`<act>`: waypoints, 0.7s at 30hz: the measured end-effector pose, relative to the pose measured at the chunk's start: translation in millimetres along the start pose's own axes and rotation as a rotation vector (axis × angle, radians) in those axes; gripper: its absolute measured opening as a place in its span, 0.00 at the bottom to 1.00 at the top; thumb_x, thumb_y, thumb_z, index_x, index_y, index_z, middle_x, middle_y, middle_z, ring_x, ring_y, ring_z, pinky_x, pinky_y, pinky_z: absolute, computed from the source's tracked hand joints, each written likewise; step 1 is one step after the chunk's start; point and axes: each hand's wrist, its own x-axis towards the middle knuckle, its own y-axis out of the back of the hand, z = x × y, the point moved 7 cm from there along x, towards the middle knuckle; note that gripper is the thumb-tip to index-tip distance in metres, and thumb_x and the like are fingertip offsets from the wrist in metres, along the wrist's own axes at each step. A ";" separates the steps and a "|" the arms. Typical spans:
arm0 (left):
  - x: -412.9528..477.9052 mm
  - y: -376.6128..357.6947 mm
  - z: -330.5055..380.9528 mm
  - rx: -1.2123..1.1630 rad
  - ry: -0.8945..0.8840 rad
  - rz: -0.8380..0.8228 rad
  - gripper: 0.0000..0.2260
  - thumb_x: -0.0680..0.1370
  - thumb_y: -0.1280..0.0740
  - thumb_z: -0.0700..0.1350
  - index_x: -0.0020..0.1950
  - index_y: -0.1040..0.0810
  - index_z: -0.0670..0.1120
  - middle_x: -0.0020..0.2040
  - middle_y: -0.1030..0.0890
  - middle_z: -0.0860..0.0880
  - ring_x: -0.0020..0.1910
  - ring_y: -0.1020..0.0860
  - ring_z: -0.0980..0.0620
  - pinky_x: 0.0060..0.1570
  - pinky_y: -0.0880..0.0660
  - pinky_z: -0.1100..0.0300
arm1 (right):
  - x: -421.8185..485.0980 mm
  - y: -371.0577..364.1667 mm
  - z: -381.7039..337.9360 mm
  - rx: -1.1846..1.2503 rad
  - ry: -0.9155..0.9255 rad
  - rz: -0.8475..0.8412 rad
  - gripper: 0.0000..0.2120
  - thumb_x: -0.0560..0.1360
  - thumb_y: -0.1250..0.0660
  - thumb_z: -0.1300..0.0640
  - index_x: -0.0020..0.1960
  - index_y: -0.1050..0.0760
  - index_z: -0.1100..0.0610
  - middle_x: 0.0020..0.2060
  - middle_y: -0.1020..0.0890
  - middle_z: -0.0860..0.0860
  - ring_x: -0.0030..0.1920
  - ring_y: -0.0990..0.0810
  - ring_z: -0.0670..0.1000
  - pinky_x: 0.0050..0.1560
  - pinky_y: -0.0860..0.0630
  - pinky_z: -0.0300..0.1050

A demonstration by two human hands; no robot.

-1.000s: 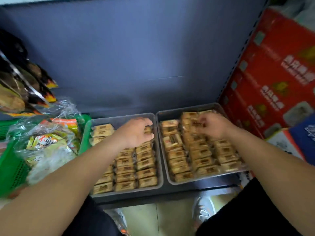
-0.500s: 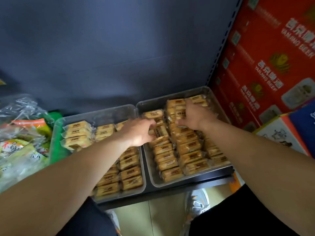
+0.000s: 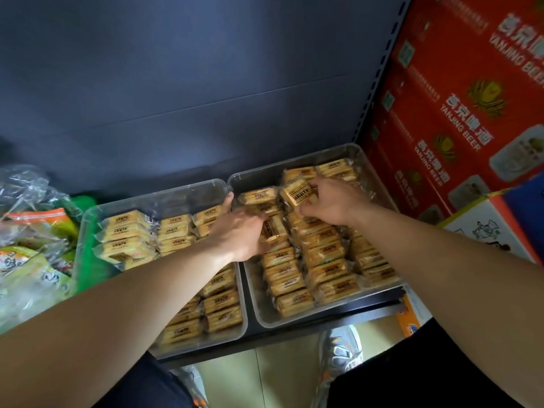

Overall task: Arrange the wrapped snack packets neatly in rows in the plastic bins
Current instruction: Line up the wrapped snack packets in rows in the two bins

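Dim, soft, perhaps warped edges

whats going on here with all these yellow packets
A person is tidying wrapped snack packets in two clear plastic bins. The right hand pinches a tilted packet above the back rows of the right bin. The left hand reaches across into that bin too; its grip is hidden. The left bin already holds neat rows.
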 end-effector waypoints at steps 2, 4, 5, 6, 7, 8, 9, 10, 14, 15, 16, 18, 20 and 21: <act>1.3 -3.4 0.6 0.031 -0.006 0.011 0.28 0.75 0.32 0.65 0.71 0.28 0.55 0.71 0.24 0.53 0.77 0.34 0.49 0.75 0.68 0.42 | 1.4 -2.8 -1.0 0.009 -0.007 -0.001 0.30 0.69 0.26 0.35 0.64 0.26 0.50 0.55 0.19 0.48 0.57 0.21 0.54 0.58 0.23 0.56; 1.9 -4.2 1.4 0.044 0.012 0.022 0.29 0.74 0.30 0.64 0.71 0.28 0.55 0.71 0.24 0.53 0.77 0.34 0.49 0.75 0.68 0.42 | 2.3 -3.8 -1.4 0.050 -0.023 -0.035 0.28 0.68 0.23 0.38 0.61 0.24 0.50 0.54 0.19 0.48 0.56 0.21 0.54 0.59 0.23 0.56; 1.7 -3.4 2.2 0.055 0.022 0.023 0.29 0.73 0.28 0.64 0.71 0.28 0.54 0.70 0.23 0.53 0.76 0.34 0.49 0.75 0.67 0.41 | 2.1 -3.8 -1.9 0.063 -0.030 -0.049 0.25 0.67 0.22 0.39 0.58 0.22 0.50 0.53 0.18 0.48 0.55 0.21 0.54 0.59 0.23 0.56; 1.9 -2.8 3.3 0.065 0.029 0.016 0.30 0.73 0.28 0.64 0.70 0.28 0.53 0.70 0.24 0.53 0.76 0.34 0.48 0.76 0.66 0.40 | 1.1 -2.6 -2.9 0.063 -0.030 -0.057 0.24 0.66 0.21 0.40 0.56 0.21 0.50 0.52 0.18 0.48 0.55 0.21 0.54 0.59 0.23 0.56; 1.4 -2.3 4.7 0.072 0.032 0.000 0.31 0.72 0.27 0.64 0.70 0.27 0.53 0.70 0.24 0.52 0.76 0.35 0.47 0.76 0.66 0.39 | 0.6 -1.9 -3.8 0.054 -0.025 -0.055 0.23 0.66 0.20 0.41 0.55 0.21 0.50 0.51 0.18 0.48 0.54 0.21 0.53 0.59 0.23 0.55; 1.1 -2.3 5.1 0.071 0.035 -0.020 0.31 0.72 0.27 0.65 0.70 0.26 0.52 0.71 0.25 0.52 0.77 0.36 0.47 0.77 0.65 0.39 | 0.0 -0.8 -5.0 0.042 -0.017 -0.050 0.23 0.66 0.20 0.42 0.55 0.21 0.51 0.51 0.19 0.47 0.54 0.21 0.53 0.58 0.23 0.54; 0.5 -2.2 5.2 0.069 0.035 -0.037 0.31 0.71 0.27 0.65 0.70 0.26 0.53 0.72 0.27 0.52 0.78 0.37 0.47 0.78 0.64 0.38 | -0.9 0.7 -5.8 0.037 -0.010 -0.044 0.23 0.67 0.20 0.43 0.56 0.22 0.51 0.51 0.20 0.47 0.54 0.22 0.52 0.58 0.24 0.53; 0.0 -2.2 4.5 0.066 0.035 -0.044 0.30 0.71 0.27 0.65 0.69 0.25 0.53 0.73 0.27 0.52 0.78 0.37 0.47 0.78 0.63 0.38 | -1.5 2.2 -5.9 0.043 -0.007 -0.044 0.22 0.67 0.20 0.45 0.56 0.23 0.51 0.51 0.20 0.47 0.53 0.23 0.52 0.57 0.24 0.51; -4.1 5.5 2.2 -0.121 0.063 0.033 0.23 0.73 0.24 0.55 0.64 0.27 0.54 0.63 0.21 0.54 0.70 0.27 0.51 0.79 0.63 0.45 | -1.7 11.6 -0.3 0.213 -0.003 -0.066 0.17 0.71 0.21 0.53 0.53 0.27 0.50 0.50 0.19 0.49 0.52 0.20 0.51 0.57 0.22 0.51; -6.7 10.4 1.3 -0.201 0.076 0.052 0.20 0.74 0.24 0.52 0.63 0.27 0.54 0.60 0.19 0.55 0.67 0.25 0.51 0.79 0.60 0.47 | -2.8 15.2 0.5 0.266 0.004 -0.074 0.17 0.72 0.22 0.54 0.55 0.27 0.50 0.50 0.18 0.49 0.52 0.19 0.50 0.58 0.22 0.52; -9.1 15.7 -0.5 -0.303 0.088 0.058 0.19 0.75 0.25 0.50 0.62 0.27 0.55 0.59 0.19 0.54 0.63 0.23 0.51 0.79 0.52 0.48 | -3.8 19.6 1.3 0.316 0.009 -0.077 0.18 0.72 0.22 0.55 0.57 0.26 0.51 0.51 0.18 0.48 0.53 0.19 0.50 0.59 0.22 0.51; -15.5 29.9 -3.9 -0.549 0.092 0.050 0.17 0.76 0.25 0.47 0.61 0.26 0.56 0.56 0.19 0.54 0.53 0.19 0.53 0.66 0.27 0.51 | -8.7 29.0 1.2 0.423 0.024 -0.076 0.21 0.73 0.22 0.55 0.63 0.25 0.52 0.53 0.18 0.47 0.54 0.19 0.48 0.57 0.22 0.47; -24.6 47.4 -13.2 -0.733 0.091 0.096 0.16 0.76 0.26 0.45 0.61 0.25 0.55 0.53 0.19 0.55 0.48 0.19 0.56 0.51 0.20 0.56 | -14.2 34.3 -0.9 0.552 0.033 -0.090 0.21 0.74 0.24 0.56 0.65 0.25 0.52 0.54 0.17 0.47 0.54 0.17 0.48 0.51 0.21 0.44; -30.4 54.0 -21.2 -0.819 0.107 0.128 0.16 0.77 0.26 0.45 0.62 0.25 0.55 0.54 0.19 0.54 0.49 0.19 0.56 0.50 0.19 0.57 | -16.3 35.6 -2.6 0.621 0.034 -0.098 0.22 0.75 0.25 0.57 0.67 0.25 0.52 0.55 0.16 0.48 0.53 0.16 0.48 0.48 0.20 0.43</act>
